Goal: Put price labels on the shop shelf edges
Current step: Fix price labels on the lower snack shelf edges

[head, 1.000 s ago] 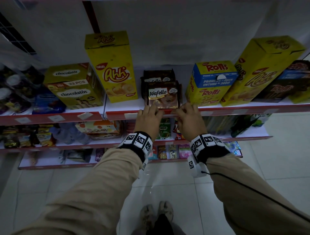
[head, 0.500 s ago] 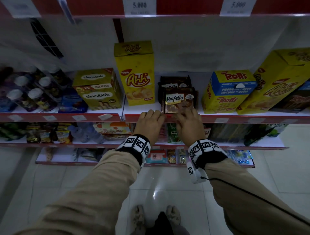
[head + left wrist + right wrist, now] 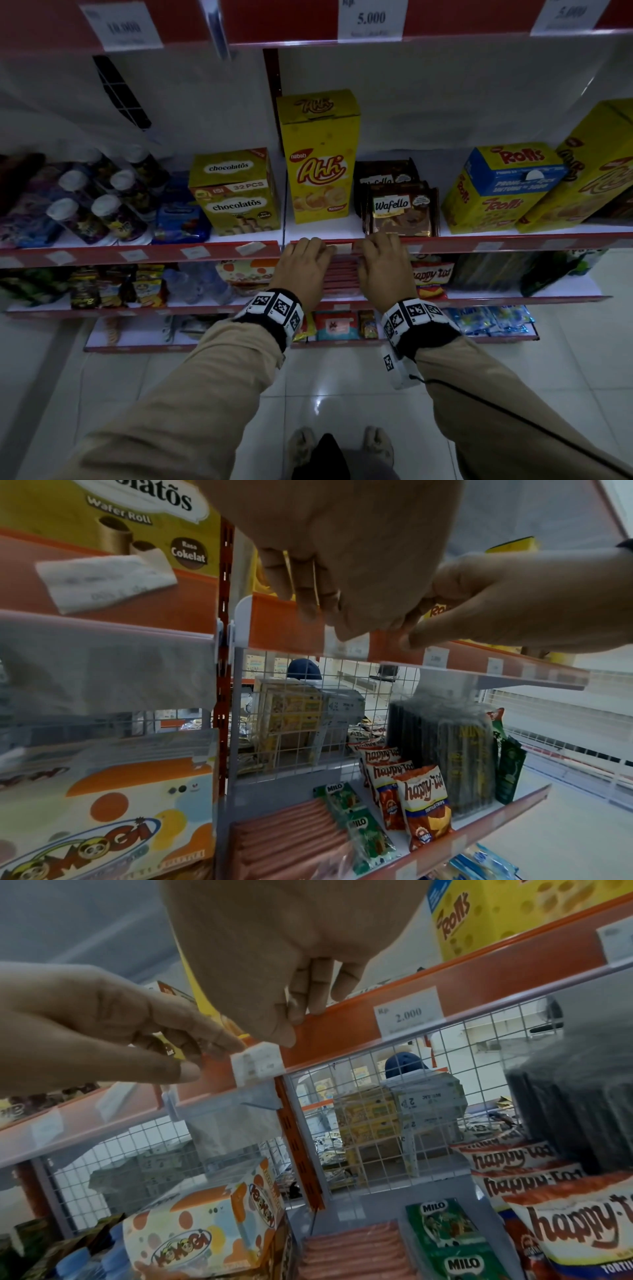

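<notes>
A small white price label point(image 3: 342, 247) sits on the red shelf edge point(image 3: 479, 241), below the gap between the yellow Ahh box and the Wafello packs. My left hand point(image 3: 313, 245) holds its left end, the index fingertip on the label's point(image 3: 257, 1064) top corner and the thumb on the strip beside it. My right hand point(image 3: 375, 241) holds the right end: its thumb point(image 3: 286, 1037) presses the top right corner while the other fingers curl over the rail. In the left wrist view the label point(image 3: 352, 645) shows just under my left hand's point(image 3: 339, 626) thumb.
Ahh box point(image 3: 320, 161), Wafello packs point(image 3: 400, 212) and Rolls box point(image 3: 496, 192) stand right behind the edge. Other labels point(image 3: 195, 252) line the left shelf strip, one crooked point(image 3: 249, 247). A 2.000 label point(image 3: 407, 1012) sits further right. Stocked shelves lie below, with tiled floor point(image 3: 342, 394) underfoot.
Both hands have slid left along the red edge, from under the Wafello packs to either end of the label. The head view has tilted up, showing the upper shelf's labels.
</notes>
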`<move>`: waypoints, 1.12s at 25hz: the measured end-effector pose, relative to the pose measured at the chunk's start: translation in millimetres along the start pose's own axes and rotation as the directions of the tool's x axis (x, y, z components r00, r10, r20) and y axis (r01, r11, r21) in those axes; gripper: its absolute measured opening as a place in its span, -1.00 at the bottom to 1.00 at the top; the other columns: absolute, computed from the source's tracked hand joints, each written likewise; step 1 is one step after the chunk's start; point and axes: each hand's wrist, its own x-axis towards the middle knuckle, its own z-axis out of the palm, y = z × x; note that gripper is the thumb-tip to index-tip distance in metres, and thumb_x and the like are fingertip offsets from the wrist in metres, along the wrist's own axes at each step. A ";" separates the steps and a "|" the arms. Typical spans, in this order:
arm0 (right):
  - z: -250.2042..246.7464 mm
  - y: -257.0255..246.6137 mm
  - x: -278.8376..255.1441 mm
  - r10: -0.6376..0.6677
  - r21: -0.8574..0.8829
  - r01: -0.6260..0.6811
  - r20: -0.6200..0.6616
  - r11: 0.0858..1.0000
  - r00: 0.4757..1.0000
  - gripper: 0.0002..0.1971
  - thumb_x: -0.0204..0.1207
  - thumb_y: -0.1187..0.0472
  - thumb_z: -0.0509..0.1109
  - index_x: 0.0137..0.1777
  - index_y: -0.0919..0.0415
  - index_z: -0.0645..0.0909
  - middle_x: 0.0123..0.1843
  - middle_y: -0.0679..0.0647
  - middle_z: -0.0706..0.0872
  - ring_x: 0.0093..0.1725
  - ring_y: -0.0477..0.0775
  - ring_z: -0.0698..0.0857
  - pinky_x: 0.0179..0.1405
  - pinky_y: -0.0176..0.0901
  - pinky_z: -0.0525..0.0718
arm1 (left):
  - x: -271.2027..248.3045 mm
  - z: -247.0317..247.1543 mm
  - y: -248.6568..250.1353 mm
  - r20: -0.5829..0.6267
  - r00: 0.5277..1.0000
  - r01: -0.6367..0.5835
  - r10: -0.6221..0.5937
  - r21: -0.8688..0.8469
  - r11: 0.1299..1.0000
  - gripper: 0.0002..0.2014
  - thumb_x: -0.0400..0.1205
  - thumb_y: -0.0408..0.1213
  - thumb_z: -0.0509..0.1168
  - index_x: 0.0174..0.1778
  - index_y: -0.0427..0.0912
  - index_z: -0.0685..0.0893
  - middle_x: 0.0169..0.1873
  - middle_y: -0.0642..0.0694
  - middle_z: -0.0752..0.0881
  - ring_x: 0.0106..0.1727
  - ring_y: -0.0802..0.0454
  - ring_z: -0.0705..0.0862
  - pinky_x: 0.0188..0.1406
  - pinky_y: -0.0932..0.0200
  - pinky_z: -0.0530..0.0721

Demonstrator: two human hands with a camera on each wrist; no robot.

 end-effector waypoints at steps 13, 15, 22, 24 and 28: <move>5.8 -22.6 5.4 -0.016 -0.027 0.017 0.045 0.999 0.999 -0.65 0.34 0.34 0.38 0.16 0.29 0.63 0.16 0.25 0.62 0.12 0.33 0.54 -0.08 0.07 0.51 | -6.0 1.9 -5.9 -0.023 0.999 -0.041 0.039 -0.080 0.996 -0.41 0.50 -0.19 0.23 0.50 -0.10 0.37 0.28 -0.12 0.46 0.26 -0.16 0.43 0.25 -0.04 0.35; 5.0 -23.3 7.4 -0.004 -0.030 0.006 0.068 1.000 0.998 -0.66 0.37 0.32 0.36 0.17 0.27 0.62 0.17 0.25 0.60 0.15 0.33 0.52 -0.04 0.09 0.53 | -7.2 2.9 -7.6 -0.030 0.998 -0.054 0.051 -0.093 0.994 -0.42 0.49 -0.19 0.24 0.48 -0.11 0.39 0.27 -0.12 0.47 0.26 -0.15 0.43 0.25 -0.04 0.32; 4.1 -14.6 19.9 0.013 0.092 -0.018 0.059 0.996 0.998 -0.82 0.51 0.32 0.31 0.05 0.29 0.68 0.12 0.26 0.60 0.21 0.30 0.49 0.11 0.06 0.51 | -10.5 1.4 -9.6 -0.073 0.997 0.010 -0.030 -0.259 0.966 -0.45 0.57 -0.20 0.21 0.52 -0.12 0.33 0.26 -0.09 0.55 0.28 -0.12 0.47 0.33 -0.03 0.32; 3.0 -10.2 21.7 0.103 0.320 -0.090 -0.023 0.943 0.994 -0.89 0.54 0.33 0.34 -0.02 0.28 0.69 0.00 0.20 0.69 0.14 0.26 0.56 0.08 -0.03 0.52 | -7.2 -0.7 -10.4 -0.095 0.990 0.059 -0.100 -0.360 0.931 -0.48 0.61 -0.17 0.20 0.51 -0.11 0.32 0.21 -0.08 0.59 0.24 -0.12 0.50 0.24 -0.03 0.36; -0.4 -16.4 26.7 0.372 0.697 -0.292 0.040 0.655 0.927 -0.86 0.51 0.41 0.39 0.03 0.27 0.69 -0.15 0.08 0.73 -0.13 -0.04 0.69 -0.09 -0.22 0.67 | 2.4 -0.6 -9.4 -0.062 0.975 0.157 -0.212 -0.482 0.862 -0.58 0.71 -0.01 0.10 0.47 -0.04 0.39 0.22 -0.07 0.60 0.28 -0.11 0.48 0.25 -0.04 0.30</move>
